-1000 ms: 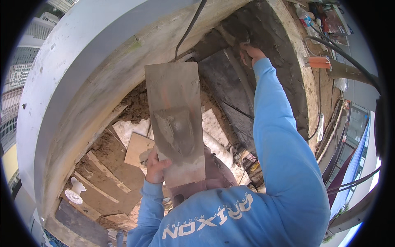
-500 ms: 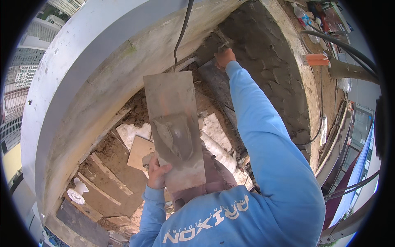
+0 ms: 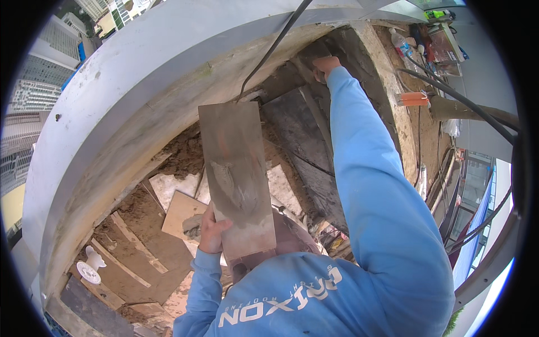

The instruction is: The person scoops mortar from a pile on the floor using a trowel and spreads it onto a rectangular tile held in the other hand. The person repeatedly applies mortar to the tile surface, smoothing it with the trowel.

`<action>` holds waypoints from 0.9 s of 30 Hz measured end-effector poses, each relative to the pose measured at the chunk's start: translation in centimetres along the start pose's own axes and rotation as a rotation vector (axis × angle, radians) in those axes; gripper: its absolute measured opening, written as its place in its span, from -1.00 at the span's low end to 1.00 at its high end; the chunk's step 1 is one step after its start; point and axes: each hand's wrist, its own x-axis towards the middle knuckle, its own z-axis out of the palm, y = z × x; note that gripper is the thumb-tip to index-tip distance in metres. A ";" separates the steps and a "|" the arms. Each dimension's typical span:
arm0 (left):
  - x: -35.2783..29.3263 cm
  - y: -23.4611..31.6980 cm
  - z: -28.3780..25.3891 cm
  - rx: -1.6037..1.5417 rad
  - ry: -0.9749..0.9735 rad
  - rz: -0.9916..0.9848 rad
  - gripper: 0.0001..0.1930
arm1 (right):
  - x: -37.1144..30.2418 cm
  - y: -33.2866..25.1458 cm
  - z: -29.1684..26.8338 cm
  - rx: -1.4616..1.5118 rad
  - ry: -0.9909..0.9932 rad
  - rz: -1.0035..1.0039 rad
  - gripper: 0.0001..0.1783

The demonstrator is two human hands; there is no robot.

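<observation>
My left hand [image 3: 211,231] grips the near left edge of a long rectangular mortar board [image 3: 230,129], thumb on top. On the board's middle lies a smear of wet grey mortar [image 3: 242,188]. My right arm stretches far ahead to the inner corner of the wall. There my right hand [image 3: 327,66] is closed round a trowel [image 3: 310,56], its blade close against the wall and hard to tell from the grey. Wet mortar [image 3: 359,62] coats the wall beside that hand.
A curved parapet [image 3: 140,84] bounds the left side. A black cable [image 3: 275,48] hangs down past the board. Wood strips [image 3: 132,238] and a white spool [image 3: 91,267] lie on the dirt floor. A bottle [image 3: 400,42] and an orange-ended pipe [image 3: 412,99] are on the right ledge.
My right hand has shifted slightly right and farther up the view along the wall corner. The board stays in my left hand, nearly unmoved. The whole view has turned a little.
</observation>
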 end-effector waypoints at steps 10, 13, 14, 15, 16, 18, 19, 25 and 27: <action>0.2 2.5 1.0 -0.046 -0.051 0.070 -0.22 | -11.5 -7.4 -8.1 1.169 0.147 0.357 -0.92; 0.0 3.1 1.0 -0.035 -0.067 0.058 -0.24 | -12.3 -7.4 -9.1 1.230 0.127 0.329 -0.90; -0.1 3.2 1.1 -0.024 -0.071 0.047 -0.24 | -12.5 -7.3 -9.4 1.241 0.115 0.318 -0.89; -0.2 3.3 1.4 -0.031 -0.065 0.049 -0.25 | -13.0 -7.0 -10.0 1.253 0.094 0.322 -0.87; -0.3 3.5 2.0 -0.036 -0.055 0.054 -0.25 | -13.4 -6.6 -10.5 1.267 0.069 0.324 -0.85; -0.4 3.6 2.4 -0.027 -0.039 0.070 -0.26 | -14.2 -5.9 -10.6 1.302 0.069 0.303 -0.85; -0.3 3.4 2.6 -0.016 -0.034 0.082 -0.26 | -14.9 -5.7 -10.7 1.321 0.095 0.277 -0.86; 0.9 1.9 3.3 0.008 -0.108 0.033 -0.21 | -23.4 -3.2 -7.7 1.024 0.234 0.004 -0.74; 1.3 1.6 4.8 0.006 -0.117 0.047 -0.23 | -26.8 -2.4 -5.2 0.920 0.434 -0.012 -0.70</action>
